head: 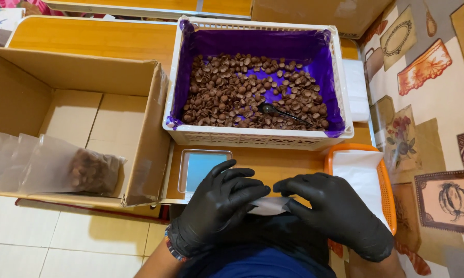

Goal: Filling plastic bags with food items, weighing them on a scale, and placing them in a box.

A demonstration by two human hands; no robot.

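Setting: wooden counter (113, 38) of orange-brown tone, seen from above; pale tiled floor (62, 242) below its near edge; a patterned cloth (433, 128) with printed motifs to the right of the counter.

Item 1. Left hand (219, 206), black glove, beaded band at the wrist. Held just off the near edge of the counter. Grip: fingers curled, fingertips pinching the left end of a small clear plastic bag (270, 205).

Item 2. Right hand (335, 211), black glove. Held beside the left hand, off the near edge. Grip: fingertips closed on the right end of the same bag.

Item 3. Small clear plastic bag, flat, apparently empty, held between both hands above the person's lap, just off the near edge of the counter.

Item 4. White plastic crate (257, 136), slotted walls, lined with purple plastic sheet. Stands at the middle of the counter. Holds a layer of small brown round pieces (232, 92).

Item 5. Black spoon (281, 112), lying on the brown pieces toward the near right corner of the crate.

Item 6. Small flat scale (203, 167) with a pale blue top, at the near edge of the counter, between the crate and the left hand.

Item 7. Orange basket (384, 180), at the near right corner of the counter, holding a stack of clear bags.

Item 8. Open cardboard box (72, 110), left of the crate. A filled clear bag (90, 172) of brown pieces lies against its near wall.
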